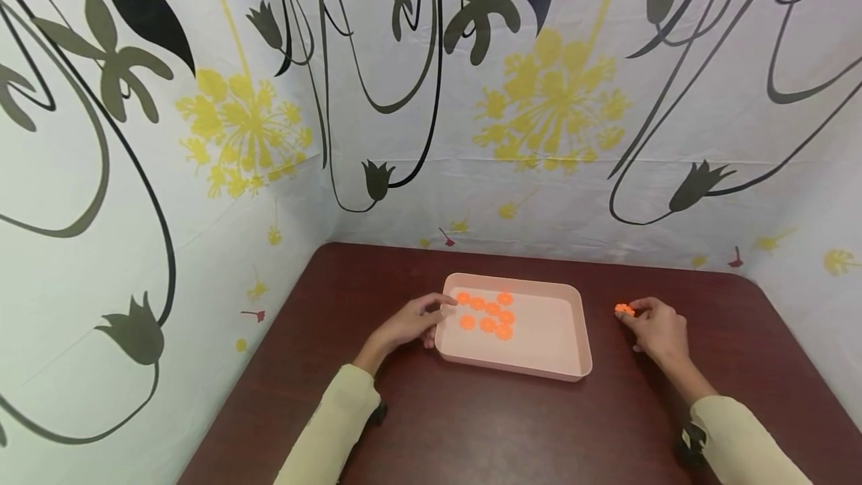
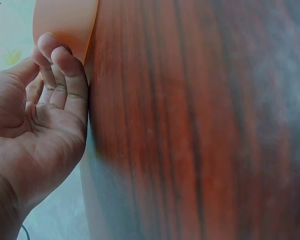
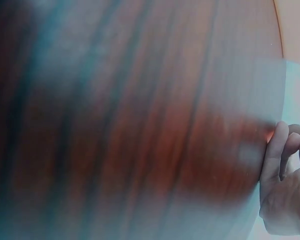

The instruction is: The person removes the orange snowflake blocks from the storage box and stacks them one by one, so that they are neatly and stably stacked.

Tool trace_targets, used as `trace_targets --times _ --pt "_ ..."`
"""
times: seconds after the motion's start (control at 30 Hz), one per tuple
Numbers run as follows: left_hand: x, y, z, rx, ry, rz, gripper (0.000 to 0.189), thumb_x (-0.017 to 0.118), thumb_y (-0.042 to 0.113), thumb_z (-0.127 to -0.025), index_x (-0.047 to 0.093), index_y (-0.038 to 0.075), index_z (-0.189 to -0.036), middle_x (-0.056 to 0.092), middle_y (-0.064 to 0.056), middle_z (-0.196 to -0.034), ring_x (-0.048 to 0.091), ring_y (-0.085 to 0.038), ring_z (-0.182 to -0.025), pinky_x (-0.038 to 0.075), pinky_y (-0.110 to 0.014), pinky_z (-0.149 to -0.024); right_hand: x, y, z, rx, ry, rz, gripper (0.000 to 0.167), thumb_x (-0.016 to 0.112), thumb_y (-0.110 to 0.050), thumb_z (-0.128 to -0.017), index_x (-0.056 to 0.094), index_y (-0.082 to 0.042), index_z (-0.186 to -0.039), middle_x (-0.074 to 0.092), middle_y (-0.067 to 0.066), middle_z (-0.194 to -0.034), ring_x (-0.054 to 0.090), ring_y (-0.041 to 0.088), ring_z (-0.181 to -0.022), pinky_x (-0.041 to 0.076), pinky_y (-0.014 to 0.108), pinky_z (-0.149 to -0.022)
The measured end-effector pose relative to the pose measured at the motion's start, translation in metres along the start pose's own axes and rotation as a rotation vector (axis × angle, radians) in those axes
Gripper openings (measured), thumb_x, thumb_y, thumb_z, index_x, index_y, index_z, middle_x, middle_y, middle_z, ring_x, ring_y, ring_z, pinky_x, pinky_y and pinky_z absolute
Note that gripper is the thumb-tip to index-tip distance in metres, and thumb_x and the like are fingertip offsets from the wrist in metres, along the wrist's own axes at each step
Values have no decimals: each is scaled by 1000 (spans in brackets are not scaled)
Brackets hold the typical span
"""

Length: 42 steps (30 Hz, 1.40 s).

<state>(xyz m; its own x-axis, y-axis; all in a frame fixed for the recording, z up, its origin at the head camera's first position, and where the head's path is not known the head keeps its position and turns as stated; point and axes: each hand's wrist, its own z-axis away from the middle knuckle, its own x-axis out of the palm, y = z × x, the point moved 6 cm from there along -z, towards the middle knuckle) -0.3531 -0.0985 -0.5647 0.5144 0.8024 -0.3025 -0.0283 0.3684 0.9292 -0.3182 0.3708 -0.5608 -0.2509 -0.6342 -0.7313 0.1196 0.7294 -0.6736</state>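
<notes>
A shallow pale-pink tray [image 1: 547,329] sits on the table, with several flat orange scalloped pieces [image 1: 468,322] grouped in its left half. My left hand [image 1: 412,322] grips the tray's left rim, its fingers curled at the wall; the left wrist view shows the palm and fingertips against the tray [image 2: 65,22]. To the right of the tray, my right hand [image 1: 660,329] pinches another orange scalloped piece [image 1: 624,309] between thumb and fingers, close to the tabletop. In the right wrist view that hand [image 3: 285,175] is at the right edge, and its piece is mostly hidden.
The dark reddish-brown table [image 1: 512,432] reaches back to a wall covering [image 1: 417,223] printed with flowers and stems. Light sleeves [image 1: 337,418] cover both forearms, and a dark band shows at each wrist.
</notes>
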Motion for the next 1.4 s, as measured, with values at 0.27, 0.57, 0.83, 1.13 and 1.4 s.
trace_targets --times 0.27,0.57,0.83,1.13,1.4 --pt "0 0 0 3 -3 -1 34 57 24 -111 62 23 -144 58 -3 -66 59 -15 -53 56 -27 -56 -1 0 1 5 -11 3 47 75 -26 -98 61 10 -126 67 18 -84 65 17 -50 57 32 -45" --pt "1 0 1 -5 2 6 33 57 20 -110 63 23 -143 58 -4 -66 58 -15 -54 56 -27 -56 -2 -8 5 -37 30 27 53 76 -29 -96 57 6 -131 68 16 -81 63 19 -45 53 33 -43" --pt "1 0 0 -2 5 3 33 57 21 -110 63 23 -143 58 -4 -65 59 -15 -54 56 -27 -56 -3 -28 11 -72 71 -3 52 77 -33 -97 60 2 -132 66 11 -74 60 18 -44 52 32 -42" --pt "1 1 1 -1 9 14 35 56 17 -109 63 21 -143 58 -5 -64 58 -15 -52 55 -27 -55 7 -68 19 -161 -16 -137 42 72 -37 -102 64 -8 -131 57 1 -64 56 18 -42 51 32 -44" --pt "1 2 1 2 7 18 35 57 20 -110 63 21 -144 58 -4 -63 58 -15 -52 55 -27 -55 22 -101 30 -235 -120 -227 37 69 -41 -104 65 -13 -129 55 5 -63 55 23 -44 47 32 -43"
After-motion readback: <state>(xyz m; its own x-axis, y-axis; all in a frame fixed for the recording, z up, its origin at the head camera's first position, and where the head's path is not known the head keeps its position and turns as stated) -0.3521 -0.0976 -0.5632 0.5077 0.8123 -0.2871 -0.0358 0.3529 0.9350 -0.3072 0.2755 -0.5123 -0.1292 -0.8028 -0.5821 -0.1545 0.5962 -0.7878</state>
